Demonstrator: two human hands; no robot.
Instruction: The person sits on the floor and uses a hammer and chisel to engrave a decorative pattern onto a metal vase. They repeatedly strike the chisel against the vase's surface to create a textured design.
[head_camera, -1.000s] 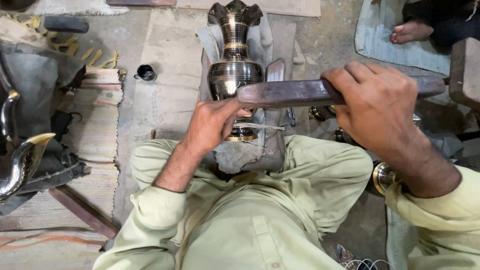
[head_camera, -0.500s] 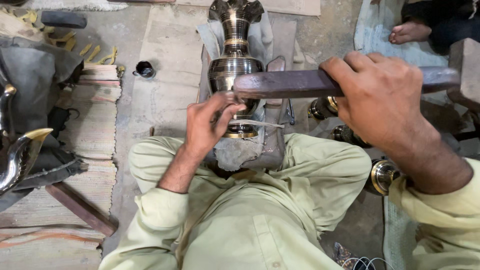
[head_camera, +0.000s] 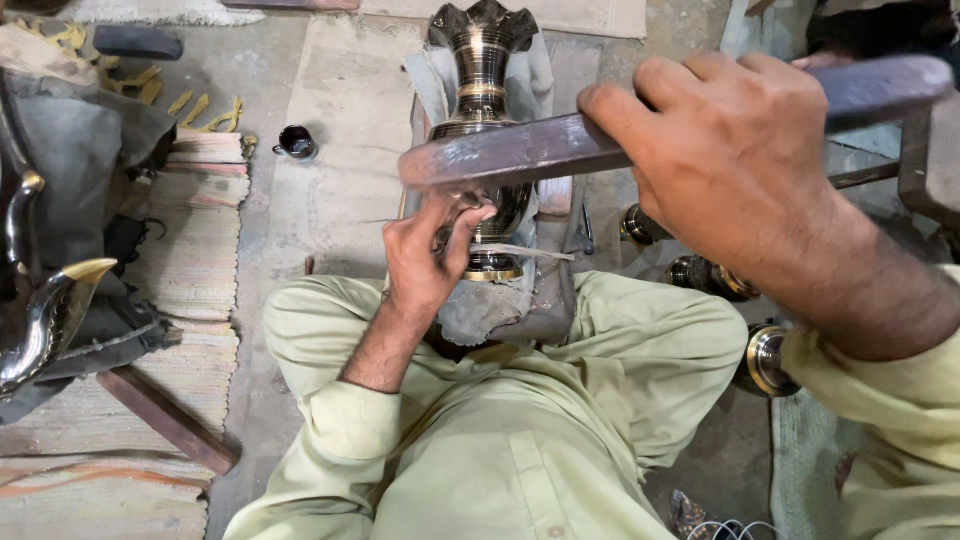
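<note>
- The flat bar (head_camera: 560, 148) hides the middle of the brass vase (head_camera: 482, 60).
- The right hand (head_camera: 740, 160) covers part of the bar.
- Whatever the left hand (head_camera: 428, 255) pinches is too small to tell.

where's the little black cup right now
In the head view the small black cup sits on the bare floor at upper left, beside the striped mat, left of the brass vase.

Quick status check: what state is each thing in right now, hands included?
Left hand: closed in a grip against the vase body, beside a thin tool.
Right hand: closed in a grip on the bar.
Flat metal bar: raised, roughly level, above the vase.
Brass vase: lying on its side along a grey cloth, mouth away from the person.
Small dark cup: on the floor, apart.
</note>
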